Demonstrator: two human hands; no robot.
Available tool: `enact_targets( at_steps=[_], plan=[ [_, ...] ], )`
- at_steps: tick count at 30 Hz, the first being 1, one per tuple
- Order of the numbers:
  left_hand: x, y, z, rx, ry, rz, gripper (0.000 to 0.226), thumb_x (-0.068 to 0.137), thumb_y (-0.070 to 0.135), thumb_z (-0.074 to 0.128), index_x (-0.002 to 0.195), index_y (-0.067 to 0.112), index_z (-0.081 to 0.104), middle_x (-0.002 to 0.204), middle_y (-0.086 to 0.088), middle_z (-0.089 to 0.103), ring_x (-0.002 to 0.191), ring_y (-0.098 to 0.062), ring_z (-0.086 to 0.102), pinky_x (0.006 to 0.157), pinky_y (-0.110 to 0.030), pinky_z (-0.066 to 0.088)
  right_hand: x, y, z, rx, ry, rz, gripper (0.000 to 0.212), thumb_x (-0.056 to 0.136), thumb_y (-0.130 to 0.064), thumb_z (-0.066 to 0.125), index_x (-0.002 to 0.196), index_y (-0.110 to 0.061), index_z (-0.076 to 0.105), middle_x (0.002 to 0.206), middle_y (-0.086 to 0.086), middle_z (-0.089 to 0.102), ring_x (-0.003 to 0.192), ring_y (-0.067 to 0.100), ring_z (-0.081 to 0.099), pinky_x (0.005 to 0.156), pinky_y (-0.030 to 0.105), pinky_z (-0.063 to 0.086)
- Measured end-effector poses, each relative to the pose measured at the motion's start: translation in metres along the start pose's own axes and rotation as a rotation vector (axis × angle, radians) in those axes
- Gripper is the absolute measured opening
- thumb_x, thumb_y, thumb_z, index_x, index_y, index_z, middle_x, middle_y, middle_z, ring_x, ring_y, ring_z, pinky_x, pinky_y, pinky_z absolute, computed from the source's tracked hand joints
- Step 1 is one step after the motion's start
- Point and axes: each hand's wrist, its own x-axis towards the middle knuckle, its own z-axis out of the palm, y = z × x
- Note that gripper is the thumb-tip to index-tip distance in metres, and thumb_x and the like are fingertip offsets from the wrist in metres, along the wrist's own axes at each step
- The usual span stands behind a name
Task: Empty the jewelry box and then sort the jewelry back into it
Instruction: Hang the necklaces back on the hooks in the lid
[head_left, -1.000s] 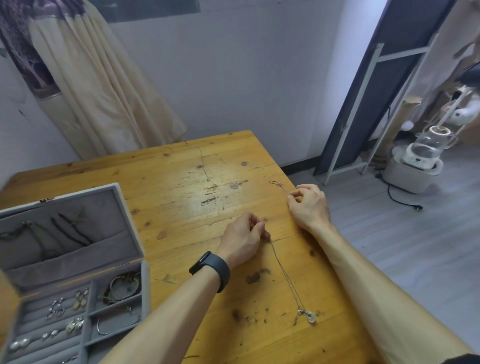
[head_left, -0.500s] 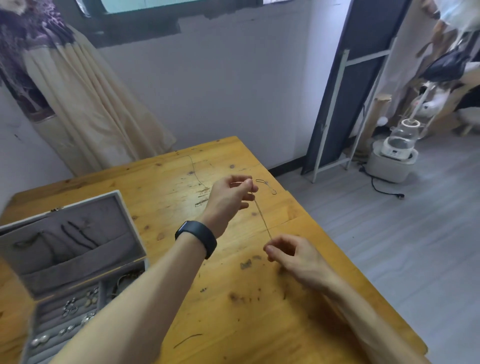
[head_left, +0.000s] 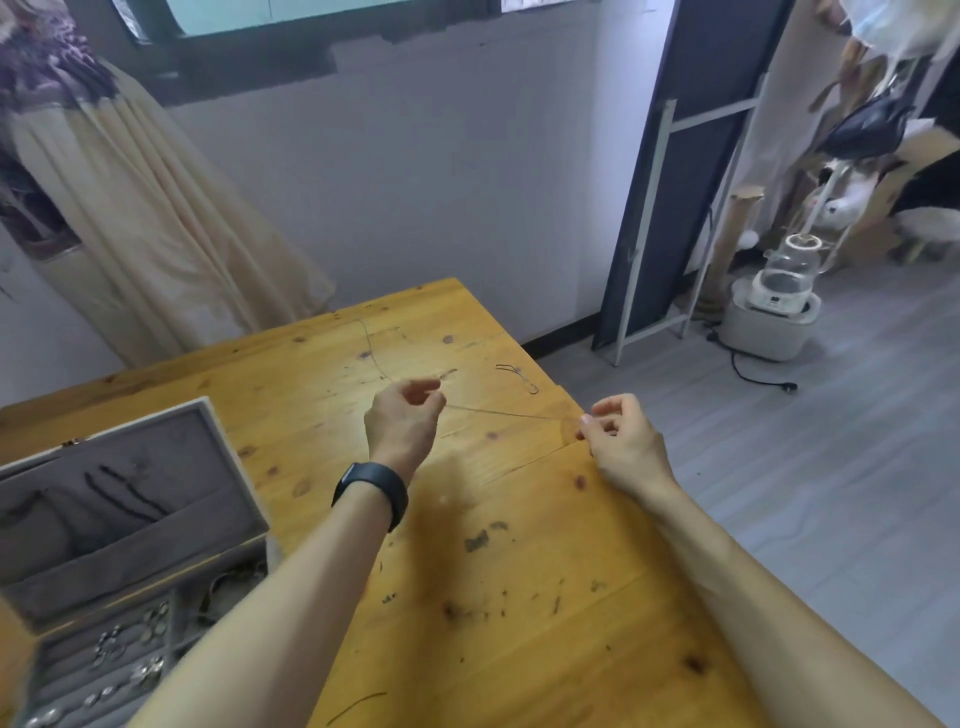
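Pinching a thin, pale chain (head_left: 509, 414), the left hand (head_left: 402, 421) and right hand (head_left: 618, 441) hold it taut above the table (head_left: 519, 597).

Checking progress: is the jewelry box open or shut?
Open: the jewelry box stands with lid raised, grey lining and compartments exposed.

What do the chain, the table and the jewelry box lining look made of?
Chain: probably fine metal; a thin, pale line, finish too small to tell. Table: wood, yellowish varnished look; knots, grain and dark scuffs show. Jewelry box lining: seemingly grey velvety fabric, matte.
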Motion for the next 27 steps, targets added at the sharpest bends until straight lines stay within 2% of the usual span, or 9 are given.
enact_targets(
  at_steps=[2, 4, 8, 11, 13, 16, 20, 24, 27],
  plan=[
    [-0.003, -0.015, 0.004, 0.052, 0.03, -0.031, 0.02, 0.092, 0.023, 0.068, 0.111, 0.022, 0.075, 0.106, 0.005, 0.073, 0.101, -0.013, 0.067, 0.095, -0.03, 0.053, 0.021, 0.0, 0.007, -0.107, 0.031, -0.041, 0.016, 0.097, -0.038, 0.059, 0.106, -0.024, 0.059, 0.1, -0.005, 0.067, 0.096, 0.016, 0.06, 0.079, 0.029, 0.048],
    [-0.008, -0.027, 0.006, 0.097, 0.045, -0.046, 0.02, 0.093, 0.022, 0.066, 0.111, 0.021, 0.075, 0.11, 0.004, 0.073, 0.104, -0.013, 0.066, 0.096, -0.028, 0.051, 0.039, 0.0, 0.015, -0.196, 0.052, -0.111, 0.017, 0.095, -0.038, 0.062, 0.104, -0.025, 0.066, 0.101, -0.004, 0.068, 0.097, 0.016, 0.06, 0.081, 0.028, 0.048],
    [-0.016, -0.043, 0.005, 0.191, 0.079, -0.045, 0.019, 0.094, 0.024, 0.064, 0.109, 0.024, 0.075, 0.109, 0.006, 0.074, 0.103, -0.013, 0.066, 0.089, -0.024, 0.05, 0.065, -0.004, 0.031, -0.29, 0.04, -0.227, 0.02, 0.095, -0.037, 0.061, 0.108, -0.025, 0.072, 0.107, 0.0, 0.065, 0.1, 0.017, 0.06, 0.082, 0.027, 0.046],
    [-0.023, -0.052, 0.005, 0.318, 0.104, 0.017, 0.02, 0.093, 0.031, 0.062, 0.108, 0.03, 0.075, 0.104, 0.01, 0.074, 0.093, -0.015, 0.069, 0.084, -0.029, 0.056, 0.073, -0.003, 0.042, -0.358, 0.006, -0.23, 0.023, 0.096, -0.036, 0.06, 0.109, -0.023, 0.074, 0.107, -0.001, 0.058, 0.102, 0.019, 0.058, 0.084, 0.028, 0.045],
    [-0.026, -0.057, 0.005, 0.394, 0.115, 0.096, 0.019, 0.093, 0.034, 0.063, 0.107, 0.03, 0.076, 0.1, 0.009, 0.074, 0.095, -0.015, 0.067, 0.083, -0.033, 0.057, 0.073, -0.001, 0.046, -0.368, 0.012, -0.236, 0.023, 0.096, -0.034, 0.061, 0.108, -0.021, 0.075, 0.105, -0.001, 0.054, 0.102, 0.02, 0.056, 0.084, 0.027, 0.041],
    [-0.026, -0.062, 0.005, 0.469, 0.116, 0.147, 0.018, 0.093, 0.038, 0.064, 0.105, 0.031, 0.076, 0.097, 0.007, 0.07, 0.101, -0.018, 0.058, 0.087, -0.039, 0.051, 0.07, 0.004, 0.049, -0.378, 0.036, -0.271, 0.024, 0.098, -0.032, 0.059, 0.109, -0.017, 0.074, 0.107, 0.003, 0.058, 0.102, 0.021, 0.056, 0.083, 0.029, 0.043],
    [-0.026, -0.066, 0.005, 0.511, 0.124, 0.171, 0.018, 0.095, 0.039, 0.061, 0.103, 0.032, 0.075, 0.105, 0.007, 0.064, 0.107, -0.018, 0.053, 0.089, -0.034, 0.043, 0.067, 0.007, 0.048, -0.354, 0.054, -0.284, 0.022, 0.099, -0.026, 0.057, 0.11, -0.018, 0.074, 0.11, 0.004, 0.061, 0.105, 0.023, 0.057, 0.088, 0.031, 0.045],
    [-0.026, -0.066, 0.003, 0.548, 0.098, 0.181, 0.02, 0.097, 0.038, 0.058, 0.107, 0.03, 0.073, 0.11, 0.007, 0.062, 0.108, -0.018, 0.052, 0.089, -0.033, 0.044, 0.063, 0.008, 0.046, -0.332, 0.064, -0.293, 0.023, 0.098, -0.019, 0.056, 0.114, -0.016, 0.071, 0.118, 0.005, 0.062, 0.108, 0.022, 0.058, 0.087, 0.027, 0.045],
    [-0.031, -0.063, -0.002, 0.57, 0.046, 0.18, 0.022, 0.098, 0.037, 0.055, 0.113, 0.03, 0.07, 0.117, 0.007, 0.061, 0.111, -0.017, 0.051, 0.092, -0.033, 0.044, 0.051, 0.006, 0.042, -0.292, 0.069, -0.291, 0.027, 0.094, -0.015, 0.057, 0.119, -0.018, 0.067, 0.124, 0.004, 0.06, 0.107, 0.022, 0.061, 0.088, 0.032, 0.052]
  ],
)
